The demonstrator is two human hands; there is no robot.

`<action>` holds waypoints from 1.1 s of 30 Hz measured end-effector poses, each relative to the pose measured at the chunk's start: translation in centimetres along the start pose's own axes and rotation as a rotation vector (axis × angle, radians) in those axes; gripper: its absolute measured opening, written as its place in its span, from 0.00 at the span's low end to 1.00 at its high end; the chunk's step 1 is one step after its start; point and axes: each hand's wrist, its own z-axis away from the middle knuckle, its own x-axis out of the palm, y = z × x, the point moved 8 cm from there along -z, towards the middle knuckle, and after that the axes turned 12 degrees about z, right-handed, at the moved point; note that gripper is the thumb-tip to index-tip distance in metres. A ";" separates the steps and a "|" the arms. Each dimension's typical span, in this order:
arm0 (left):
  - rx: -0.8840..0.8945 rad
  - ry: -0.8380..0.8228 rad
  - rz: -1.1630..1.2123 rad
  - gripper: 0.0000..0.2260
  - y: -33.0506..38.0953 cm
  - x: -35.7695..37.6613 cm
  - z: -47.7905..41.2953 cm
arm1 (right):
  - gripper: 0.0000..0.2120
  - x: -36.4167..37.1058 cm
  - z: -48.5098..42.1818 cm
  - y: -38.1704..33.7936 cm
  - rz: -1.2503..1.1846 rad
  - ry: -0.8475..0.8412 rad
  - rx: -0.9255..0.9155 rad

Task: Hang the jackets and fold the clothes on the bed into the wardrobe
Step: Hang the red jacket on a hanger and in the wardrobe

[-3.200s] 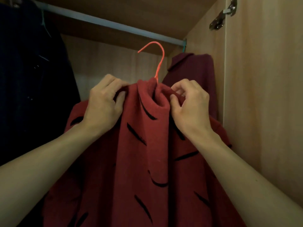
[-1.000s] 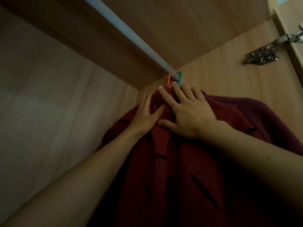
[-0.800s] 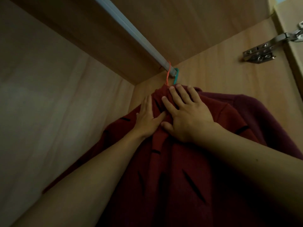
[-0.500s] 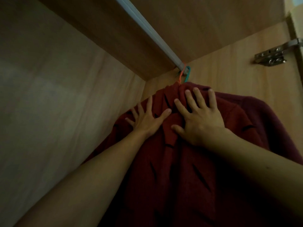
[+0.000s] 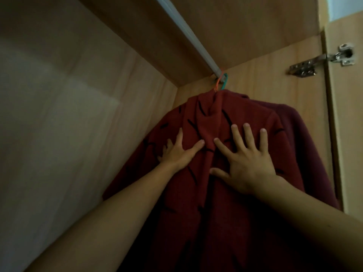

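Observation:
A red jacket with black dashes hangs from an orange hanger hook on the pale wardrobe rail, close to the right end. My left hand lies flat on the jacket's left shoulder area with fingers spread. My right hand presses flat on the jacket's upper back, fingers straight and apart. Neither hand grips the cloth. Behind it, to the right, hangs a maroon jacket on a teal hanger hook.
The wardrobe's back panel fills the left of the view. Its side wall stands just behind the jackets, with a metal door hinge at the upper right. The wardrobe top is close above the rail.
Earlier I held the jacket's collar below the rail; the hanger now sits on the rail. Over the last second both hands slid down from the collar and their fingers spread flat.

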 end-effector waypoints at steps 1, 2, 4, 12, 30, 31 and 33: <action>0.017 -0.007 -0.010 0.47 -0.1 -0.3 1.1 | 0.40 -0.1 0.9 -0.4 -0.017 -0.012 -0.005; 0.037 -0.001 -0.023 0.47 -0.2 -0.7 2.1 | 0.38 -0.2 1.7 -0.7 -0.035 -0.018 -0.010; 0.065 0.016 -0.058 0.44 -0.4 -1.2 3.8 | 0.37 -0.6 3.1 -1.3 -0.036 -0.028 -0.030; 0.107 0.035 -0.255 0.36 0.2 -3.8 9.6 | 0.41 -3.9 8.3 -0.6 -0.170 -0.018 -0.002; 0.093 0.084 -0.664 0.36 12.2 -5.7 30.9 | 0.40 -12.5 26.0 9.5 -0.505 -0.024 -0.072; 0.094 0.080 -0.661 0.36 12.9 -5.4 32.5 | 0.40 -12.7 27.4 9.7 -0.529 -0.031 -0.081; 0.103 0.049 -0.644 0.37 14.0 -4.6 35.7 | 0.40 -12.9 30.1 10.1 -0.575 -0.052 -0.087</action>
